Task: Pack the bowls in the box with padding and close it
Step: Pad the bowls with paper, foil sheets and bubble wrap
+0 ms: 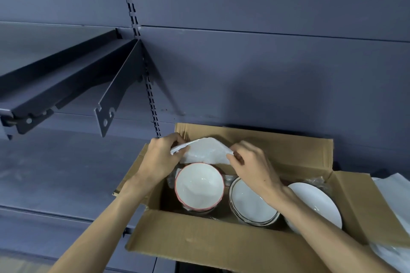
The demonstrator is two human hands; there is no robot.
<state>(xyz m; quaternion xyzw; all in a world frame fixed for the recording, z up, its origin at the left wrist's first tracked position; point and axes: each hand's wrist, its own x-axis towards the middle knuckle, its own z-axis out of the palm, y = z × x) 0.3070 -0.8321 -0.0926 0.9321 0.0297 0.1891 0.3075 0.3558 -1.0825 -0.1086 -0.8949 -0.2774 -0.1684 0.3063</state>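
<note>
Two hands hold one padding sheet above the bowls in the open box.

Left hand (162, 154) pinches the sheet's left corner and right hand (250, 162) its right corner, so the white padding sheet (204, 150) runs lengthwise across the cardboard box (199, 235), at its far wall. Directly nearside of the sheet sits the red-rimmed bowl (198, 186), with the dark-rimmed bowl (250, 203) and a plain white bowl (319, 206) further right; lowering it toward the person would likely cover them.

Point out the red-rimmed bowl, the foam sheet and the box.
red-rimmed bowl (199, 186): head view, inside of the bowl.
foam sheet (205, 150): head view, middle of the sheet.
box (199, 237): head view, near flap.
</note>
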